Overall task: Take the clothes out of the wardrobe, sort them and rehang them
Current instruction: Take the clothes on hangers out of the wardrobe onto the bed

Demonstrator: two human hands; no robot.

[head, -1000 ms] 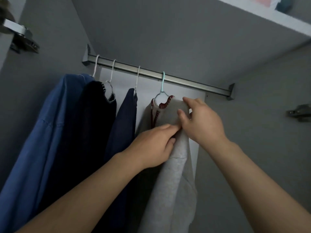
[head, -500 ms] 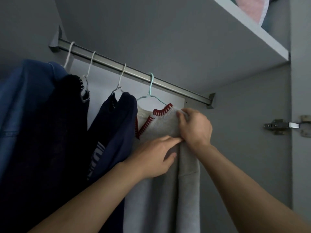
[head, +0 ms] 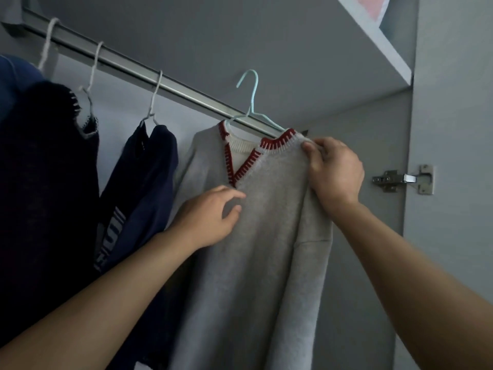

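A grey V-neck sweater (head: 256, 249) with red-stitched trim hangs on a light blue hanger (head: 252, 97). The hanger's hook stands up above the metal rod (head: 170, 86) and does not sit over it. My right hand (head: 333, 169) grips the sweater's right shoulder, with the hanger's arm under the cloth. My left hand (head: 210, 214) rests on the sweater's front just below the V, fingers loose. Further left on the rod hang a navy garment (head: 144, 182), a black knit with white stitching (head: 45, 169) and a blue garment (head: 13, 73), all on white hangers.
A grey shelf (head: 373, 44) runs overhead with something pink (head: 370, 6) on it. The wardrobe's right wall carries a metal door hinge (head: 402, 178). The rod's right end, behind the sweater, has no other hanger on it.
The sweater has turned to face me and its hanger hook has risen off the rod. My left hand has let go of its pinch and slid left onto the front. My view has shifted right.
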